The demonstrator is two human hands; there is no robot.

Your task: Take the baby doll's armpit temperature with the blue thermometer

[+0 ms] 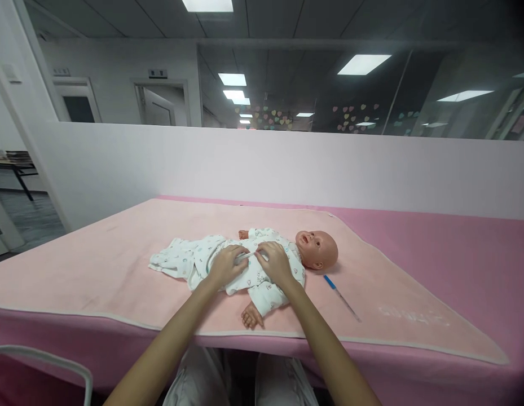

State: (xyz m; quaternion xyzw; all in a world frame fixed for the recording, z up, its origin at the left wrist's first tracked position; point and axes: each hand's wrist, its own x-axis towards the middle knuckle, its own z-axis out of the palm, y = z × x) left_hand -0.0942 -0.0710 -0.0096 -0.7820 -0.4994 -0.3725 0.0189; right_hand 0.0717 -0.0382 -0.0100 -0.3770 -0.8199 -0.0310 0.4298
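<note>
A baby doll lies on its back on a peach mat, its head to the right. It wears a white, patterned long-sleeved top and white trousers. Over the doll's belly, the curled fingers of my left hand are on a slim white strip. My right hand pinches the strip's other end, close to the doll's chest. Whether the strip is a cloth tie or a rigid stick, I cannot tell. Both hands rest against the clothes.
Right of the doll lies a thin pen-like stick with a blue end. Pink cloth covers the table under the mat. Behind stands a low white wall with glass above. A curved white metal bar is at the lower left.
</note>
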